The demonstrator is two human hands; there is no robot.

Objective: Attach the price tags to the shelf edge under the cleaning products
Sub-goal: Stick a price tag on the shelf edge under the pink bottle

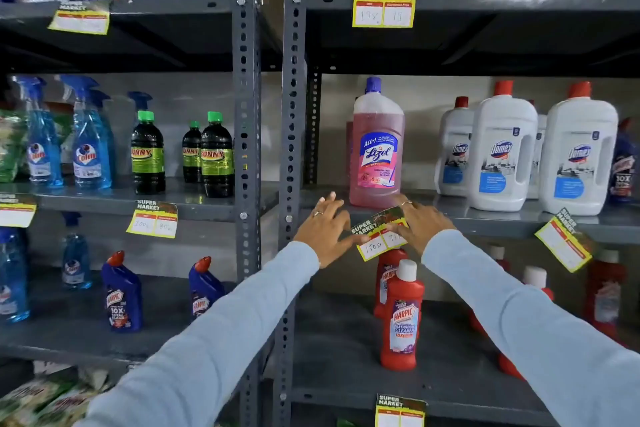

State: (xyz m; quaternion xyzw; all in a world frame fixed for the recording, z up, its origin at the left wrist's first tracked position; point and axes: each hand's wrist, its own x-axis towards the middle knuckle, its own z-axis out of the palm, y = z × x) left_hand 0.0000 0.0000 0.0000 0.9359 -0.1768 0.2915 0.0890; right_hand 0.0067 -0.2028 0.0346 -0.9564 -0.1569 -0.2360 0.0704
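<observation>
The step in hand looks like fixing one price tag to the shelf edge directly below the pink Lizol bottle. The tag lies against that edge between the two hands, tilted so its right end rides higher than its left. The left hand is spread, fingers apart, with the thumb touching the tag's lower left corner; it grips nothing. The right hand is also flat and open-fingered, its fingertips pressing on the tag's right half, partly covering the written price. Neither hand is clamped around the tag; both seem to hold it by pressure against the metal. The next move probably calls for levelling the tag and smoothing it down so it sticks squarely, then letting go. To the right, under the white Domex bottles, another tag hangs crooked on the same edge and may need straightening too.
</observation>
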